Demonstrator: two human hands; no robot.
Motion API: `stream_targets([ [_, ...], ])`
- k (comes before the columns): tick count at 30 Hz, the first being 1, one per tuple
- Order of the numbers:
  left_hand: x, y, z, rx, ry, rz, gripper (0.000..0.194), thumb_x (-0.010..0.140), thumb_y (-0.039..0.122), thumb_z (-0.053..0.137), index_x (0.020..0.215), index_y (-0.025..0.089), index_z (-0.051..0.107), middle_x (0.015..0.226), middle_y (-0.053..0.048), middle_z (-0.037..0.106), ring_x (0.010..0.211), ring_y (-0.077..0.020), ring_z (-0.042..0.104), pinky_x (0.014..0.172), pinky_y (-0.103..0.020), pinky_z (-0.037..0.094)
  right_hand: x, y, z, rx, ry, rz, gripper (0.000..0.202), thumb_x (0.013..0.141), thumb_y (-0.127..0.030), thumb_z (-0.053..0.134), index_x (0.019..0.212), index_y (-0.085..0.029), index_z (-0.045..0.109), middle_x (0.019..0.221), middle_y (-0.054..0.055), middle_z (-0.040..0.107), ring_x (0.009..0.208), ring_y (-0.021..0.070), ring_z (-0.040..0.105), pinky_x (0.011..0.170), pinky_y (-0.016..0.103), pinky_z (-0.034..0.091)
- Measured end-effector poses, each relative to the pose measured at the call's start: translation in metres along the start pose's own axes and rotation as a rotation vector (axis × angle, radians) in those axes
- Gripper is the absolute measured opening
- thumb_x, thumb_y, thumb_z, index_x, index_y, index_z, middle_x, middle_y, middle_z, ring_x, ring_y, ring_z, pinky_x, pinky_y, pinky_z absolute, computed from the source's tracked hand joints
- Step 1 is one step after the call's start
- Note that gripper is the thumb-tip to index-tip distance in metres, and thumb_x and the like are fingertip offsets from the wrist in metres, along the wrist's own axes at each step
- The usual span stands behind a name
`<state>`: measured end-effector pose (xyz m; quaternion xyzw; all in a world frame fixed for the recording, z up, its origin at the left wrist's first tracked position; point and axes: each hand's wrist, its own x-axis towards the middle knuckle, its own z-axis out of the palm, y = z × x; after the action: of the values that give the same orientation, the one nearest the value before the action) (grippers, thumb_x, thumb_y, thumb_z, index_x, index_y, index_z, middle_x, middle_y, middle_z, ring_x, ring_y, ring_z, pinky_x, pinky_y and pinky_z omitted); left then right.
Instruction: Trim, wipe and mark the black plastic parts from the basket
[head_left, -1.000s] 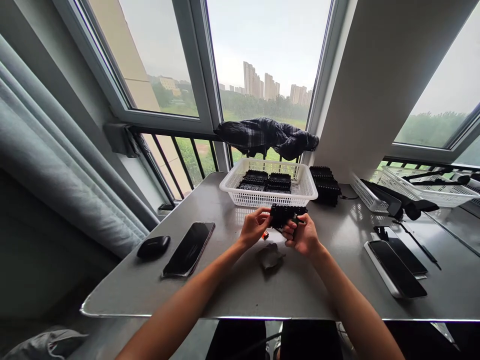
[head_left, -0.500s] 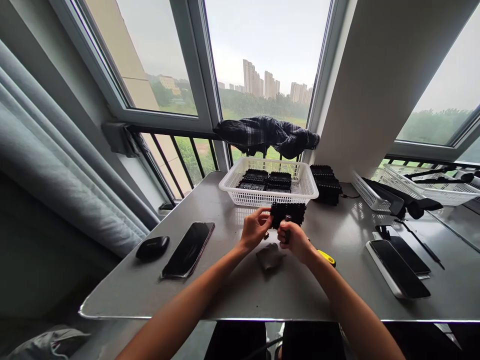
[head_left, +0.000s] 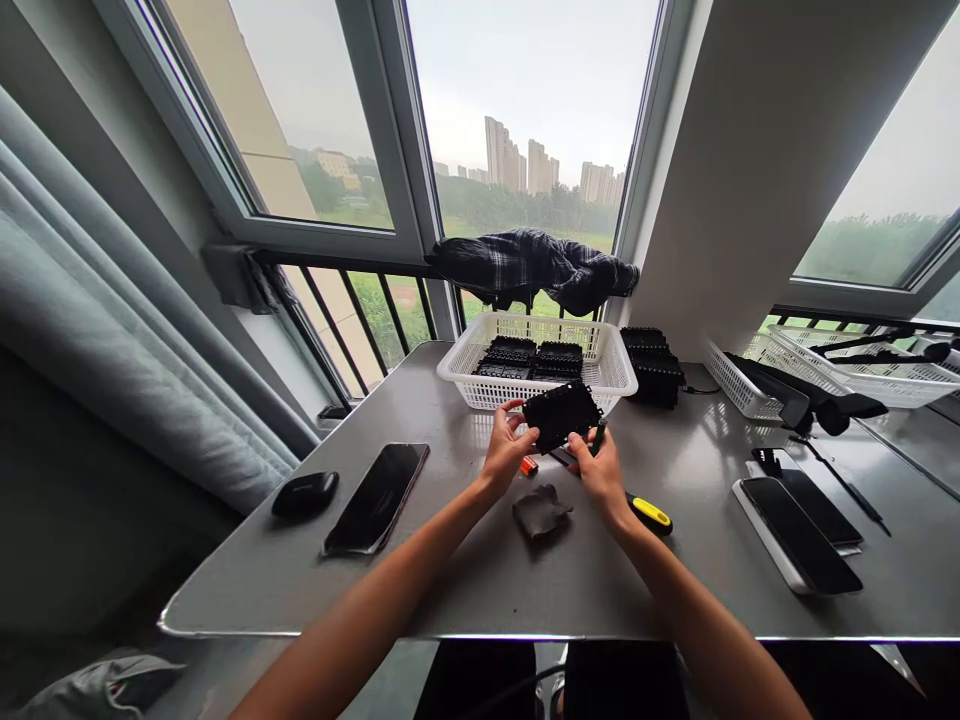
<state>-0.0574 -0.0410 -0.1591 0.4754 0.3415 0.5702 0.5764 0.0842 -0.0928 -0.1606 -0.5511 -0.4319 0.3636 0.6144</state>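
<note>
A black rectangular plastic part [head_left: 561,415] with notched edges is held tilted above the table, in front of the white basket. My left hand [head_left: 510,452] is closed on its left side, thumb on the near face. My right hand [head_left: 598,474] pinches the lower right corner and also holds a dark, pen-like tool [head_left: 599,436], its kind unclear. Below the hands lies a crumpled grey scrap [head_left: 541,511]. A small orange thing [head_left: 529,466] is beside my left hand. A yellow-and-black handle [head_left: 649,514] lies partly hidden behind my right forearm.
The white basket [head_left: 459,372] contains several similar black parts; more are stacked [head_left: 654,368] to its right. Phones [head_left: 379,500] [head_left: 799,535] and a black case [head_left: 305,495] lie on the grey table [head_left: 450,590]. Further white baskets [head_left: 919,390] stand far right, near a thin black tool [head_left: 847,485].
The black part has been raised slightly, moved left and tilted. My right hand has shifted from gripping the tool upright in front of the part to pinching the part's corner.
</note>
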Motion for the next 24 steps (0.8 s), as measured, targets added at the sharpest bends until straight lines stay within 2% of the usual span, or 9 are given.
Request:
stream_targets([
  [2,-0.001,-0.003,0.0,0.008,-0.086,-0.018,0.067,0.064,0.028,0.077,0.119,0.025,0.039,0.106,-0.003,0.06,0.071,-0.0146,0.067,0.058,-0.03,0.059,0.002,0.002,-0.001,0.002,0.034,-0.015,0.035,0.076,-0.052,0.062,0.082,-0.024,0.043,0.075,-0.002,0.054,0.065,0.0157,0.055,0.05,0.027,0.048],
  [5,-0.003,-0.005,0.0,0.15,-0.16,0.002,0.057,0.064,0.034,0.079,0.11,0.022,0.047,0.108,-0.005,0.058,0.071,-0.0148,0.067,0.059,-0.029,0.058,0.006,0.006,-0.004,-0.012,0.112,-0.076,0.034,0.078,-0.051,0.061,0.08,-0.024,0.04,0.071,-0.004,0.049,0.056,0.0122,0.047,0.05,0.026,0.044],
  [9,-0.004,-0.002,0.0,0.33,-0.132,0.071,0.04,0.073,0.046,0.07,0.097,0.019,0.053,0.099,-0.003,0.058,0.07,-0.013,0.065,0.058,-0.024,0.055,0.01,0.006,-0.009,-0.055,0.192,-0.176,0.03,0.079,-0.045,0.061,0.078,-0.024,0.04,0.068,-0.006,0.045,0.057,0.0122,0.042,0.055,0.026,0.04],
  [14,-0.004,0.004,0.0,0.383,-0.146,0.065,0.037,0.078,0.053,0.062,0.08,0.017,0.05,0.081,0.002,0.051,0.062,-0.0095,0.056,0.051,-0.022,0.053,0.008,-0.001,-0.01,-0.087,0.233,-0.273,0.022,0.079,-0.037,0.06,0.076,-0.024,0.042,0.071,-0.004,0.044,0.065,0.0147,0.041,0.065,0.028,0.038],
  [20,-0.004,0.003,-0.002,0.463,-0.214,0.09,0.033,0.081,0.046,0.06,0.097,0.02,0.049,0.062,0.007,0.054,0.048,-0.0075,0.05,0.044,-0.017,0.043,0.006,-0.007,-0.011,-0.151,0.185,-0.221,0.018,0.079,-0.036,0.056,0.079,-0.025,0.041,0.077,0.0,0.049,0.075,0.0186,0.045,0.074,0.031,0.037],
  [24,-0.005,0.001,-0.002,0.472,-0.256,0.074,0.029,0.08,0.042,0.06,0.094,0.021,0.045,0.055,0.007,0.059,0.043,-0.0081,0.049,0.041,-0.016,0.036,0.006,-0.011,-0.012,-0.139,0.172,-0.243,0.016,0.08,-0.037,0.055,0.08,-0.025,0.044,0.08,0.001,0.053,0.077,0.02,0.047,0.077,0.032,0.038],
])
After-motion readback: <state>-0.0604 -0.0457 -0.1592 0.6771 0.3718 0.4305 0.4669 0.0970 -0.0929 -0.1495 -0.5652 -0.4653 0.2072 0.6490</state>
